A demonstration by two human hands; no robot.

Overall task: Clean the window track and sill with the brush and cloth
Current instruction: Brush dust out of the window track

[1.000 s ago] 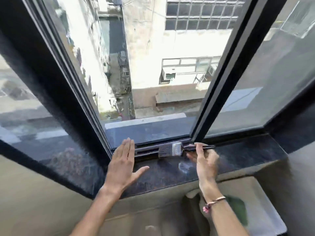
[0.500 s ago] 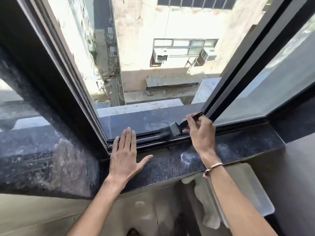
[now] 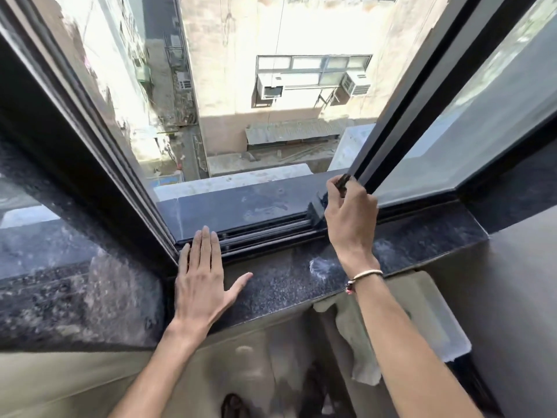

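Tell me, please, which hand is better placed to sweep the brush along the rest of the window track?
Probably the right hand: it already grips the brush, bristles down at the window track. The left hand lies flat and empty on the sill.

left hand (image 3: 202, 282): flat, fingers spread | right hand (image 3: 349, 218): fisted, apparently gripping, wrist raised

— Was there any writing, label or number you could read?
— No, none. Nothing legible stood on the window frame (image 3: 388, 125), the stone sill (image 3: 289, 285), or the building wall (image 3: 241, 55) up at twelve o'clock.
— And the air conditioners (image 3: 269, 87)?
— Too small to tell.
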